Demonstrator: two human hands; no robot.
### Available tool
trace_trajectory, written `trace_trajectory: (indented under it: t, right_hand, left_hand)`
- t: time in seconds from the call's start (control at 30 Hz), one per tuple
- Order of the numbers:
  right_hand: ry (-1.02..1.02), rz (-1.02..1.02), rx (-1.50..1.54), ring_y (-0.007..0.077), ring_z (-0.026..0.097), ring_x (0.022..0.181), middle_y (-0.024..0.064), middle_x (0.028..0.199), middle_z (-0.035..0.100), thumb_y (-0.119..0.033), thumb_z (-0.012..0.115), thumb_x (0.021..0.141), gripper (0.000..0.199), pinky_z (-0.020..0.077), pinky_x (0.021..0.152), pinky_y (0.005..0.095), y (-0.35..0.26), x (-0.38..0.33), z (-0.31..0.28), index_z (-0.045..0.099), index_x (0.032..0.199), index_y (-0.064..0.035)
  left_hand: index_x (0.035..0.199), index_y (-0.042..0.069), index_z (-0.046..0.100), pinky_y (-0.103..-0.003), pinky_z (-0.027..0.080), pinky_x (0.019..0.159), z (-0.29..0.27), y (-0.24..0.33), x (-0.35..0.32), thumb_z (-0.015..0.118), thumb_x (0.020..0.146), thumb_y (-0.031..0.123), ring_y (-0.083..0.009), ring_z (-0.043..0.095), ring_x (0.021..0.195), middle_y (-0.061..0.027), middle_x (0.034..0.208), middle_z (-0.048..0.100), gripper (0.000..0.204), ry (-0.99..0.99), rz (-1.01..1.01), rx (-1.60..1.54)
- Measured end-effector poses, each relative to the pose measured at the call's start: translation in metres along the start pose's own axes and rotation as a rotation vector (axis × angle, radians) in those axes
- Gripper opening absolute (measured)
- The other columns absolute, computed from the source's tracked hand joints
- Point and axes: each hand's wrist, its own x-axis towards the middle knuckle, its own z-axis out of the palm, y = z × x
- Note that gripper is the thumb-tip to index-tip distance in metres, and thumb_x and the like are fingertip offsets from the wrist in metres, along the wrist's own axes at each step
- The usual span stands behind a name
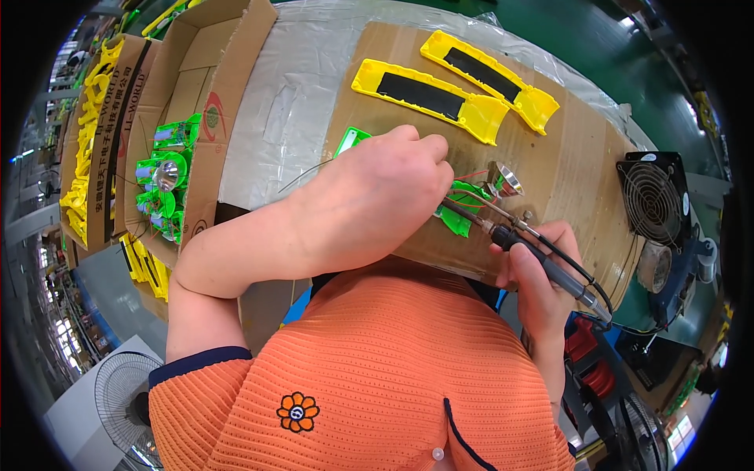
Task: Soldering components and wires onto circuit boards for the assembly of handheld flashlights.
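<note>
My right hand point(542, 275) is closed around a soldering iron point(542, 263) with a dark handle and a thin feed tube along it. Its tip points left at a green plastic lamp housing point(458, 220). Over that housing my left hand point(397, 188) is closed, its back toward me, fingertips hidden. Another bit of green plastic point(351, 141) shows beyond the left wrist; whether it belongs to the same housing I cannot tell. A shiny reflector cup point(505, 180) with red wires sits right of the left hand.
Two yellow shells point(430, 98) with black strips lie on the cardboard-covered table point(581, 188). At left, a cardboard box point(206, 149) holds green lamp parts point(165, 177); another box point(102, 141) holds yellow parts. A black fan point(652, 196) stands at right.
</note>
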Motion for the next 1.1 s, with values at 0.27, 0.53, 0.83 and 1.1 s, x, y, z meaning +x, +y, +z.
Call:
trace_trajectory:
  t: [0.27,0.53,0.83,1.1]
  right_hand:
    - [0.015,0.003,0.006,0.0107,0.061,0.062,0.0103,0.082,0.066,0.002,0.064,0.09,0.017,0.0506,0.057,0.0231,-0.002,0.0,0.001,0.05,0.098,0.0016]
    - [0.024,0.006,-0.021,0.0103,0.061,0.062,0.0096,0.08,0.066,0.002,0.065,0.09,0.017,0.05,0.056,0.0226,-0.002,0.002,0.002,0.05,0.098,0.002]
    - [0.025,0.015,-0.008,0.0106,0.061,0.061,0.01,0.08,0.066,0.001,0.066,0.089,0.017,0.0492,0.055,0.0227,-0.002,0.005,0.0,0.051,0.099,0.0014]
    - [0.13,-0.237,0.178,0.0181,0.057,0.055,0.0057,0.066,0.052,-0.009,0.06,0.095,0.016,0.0534,0.075,0.0363,-0.004,0.008,-0.02,0.047,0.102,-0.0021]
  left_hand:
    - [0.084,0.001,0.057,-0.036,0.05,0.075,-0.002,-0.001,0.001,0.063,0.076,0.001,-0.0276,0.055,0.085,-0.0111,0.092,0.054,0.01,-0.013,0.005,0.007]
    - [0.083,0.001,0.057,-0.036,0.05,0.074,0.0,-0.002,0.001,0.063,0.075,0.001,-0.0277,0.055,0.085,-0.0108,0.091,0.054,0.009,-0.01,0.007,-0.003]
    - [0.082,0.003,0.057,-0.037,0.051,0.073,-0.001,-0.002,0.001,0.063,0.076,0.002,-0.0276,0.055,0.086,-0.0098,0.091,0.054,0.009,0.001,0.018,0.005]
    - [0.082,0.003,0.057,-0.037,0.051,0.072,-0.004,-0.001,0.0,0.063,0.076,0.002,-0.0268,0.055,0.086,-0.009,0.092,0.054,0.008,-0.026,0.022,0.013]
